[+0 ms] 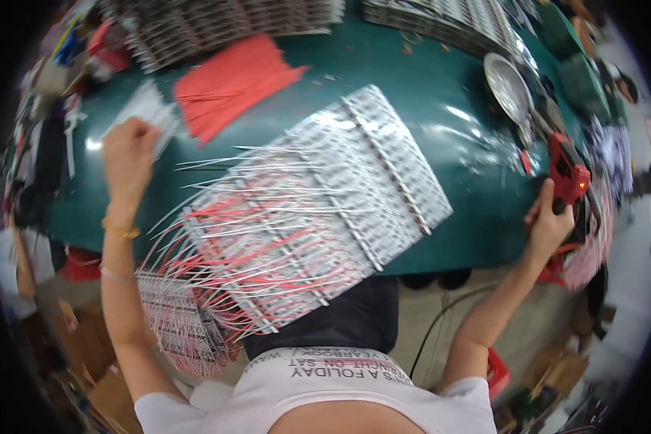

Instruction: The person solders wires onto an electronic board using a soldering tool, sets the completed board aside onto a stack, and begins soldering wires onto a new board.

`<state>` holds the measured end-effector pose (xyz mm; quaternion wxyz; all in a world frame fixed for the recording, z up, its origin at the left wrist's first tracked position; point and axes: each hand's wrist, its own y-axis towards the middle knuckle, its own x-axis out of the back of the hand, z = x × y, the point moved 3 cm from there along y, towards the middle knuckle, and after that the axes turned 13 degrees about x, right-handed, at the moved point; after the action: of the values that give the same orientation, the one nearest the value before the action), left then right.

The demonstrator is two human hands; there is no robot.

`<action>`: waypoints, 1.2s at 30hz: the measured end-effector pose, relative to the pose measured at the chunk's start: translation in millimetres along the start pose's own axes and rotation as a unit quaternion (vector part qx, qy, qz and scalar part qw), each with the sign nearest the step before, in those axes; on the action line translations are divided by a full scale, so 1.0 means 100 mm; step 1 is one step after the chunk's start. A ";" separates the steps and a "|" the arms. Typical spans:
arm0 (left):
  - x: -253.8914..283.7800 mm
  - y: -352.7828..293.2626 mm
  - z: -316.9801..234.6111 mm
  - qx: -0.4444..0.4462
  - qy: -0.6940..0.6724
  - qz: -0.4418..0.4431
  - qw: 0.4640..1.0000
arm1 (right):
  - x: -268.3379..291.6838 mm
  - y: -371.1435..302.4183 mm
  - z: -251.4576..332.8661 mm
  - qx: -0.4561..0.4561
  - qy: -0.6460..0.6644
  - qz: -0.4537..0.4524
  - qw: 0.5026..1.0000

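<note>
My left hand (129,148) is raised at the left of the table, its fingers curled closed, beside a bunch of white wires (152,108). Whatever is between those fingers, if anything, is hidden. On the right, my right hand (551,224) grips a red and black pistol-shaped tool (569,173) with a small orange light on it. Between my hands, a silvery panel (394,166) with several raised strips lies tilted at the table's near edge. Red and white wires (246,224) fan out from its left half and hang over that side.
Red wires (231,83) lie in a flat pile beyond the panel. Stacked panels (224,29) stand at the back, with another stack (441,18) farther right. A round metal dish (508,87) is at the right. Below left hangs another wired panel (173,311); cardboard boxes (98,362) are on the floor.
</note>
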<state>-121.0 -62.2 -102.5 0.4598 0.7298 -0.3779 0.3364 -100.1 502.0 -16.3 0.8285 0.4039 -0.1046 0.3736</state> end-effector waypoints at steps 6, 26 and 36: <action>0.05 -0.03 -0.14 0.012 -0.044 -0.034 0.998 | 0.36 -0.42 0.08 0.028 0.096 -0.024 0.995; -0.22 -1.10 -2.50 -0.190 -0.267 0.238 0.914 | 0.60 -2.09 0.39 -0.112 0.355 0.165 0.913; -0.26 -1.14 -2.50 -0.210 -0.235 0.182 0.931 | 0.69 -2.24 0.24 -0.165 0.306 0.232 0.909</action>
<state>-71.1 208.3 -84.2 0.4320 0.5934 -0.6633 0.1459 109.1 432.7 -100.1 0.7650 0.0915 0.0029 0.6374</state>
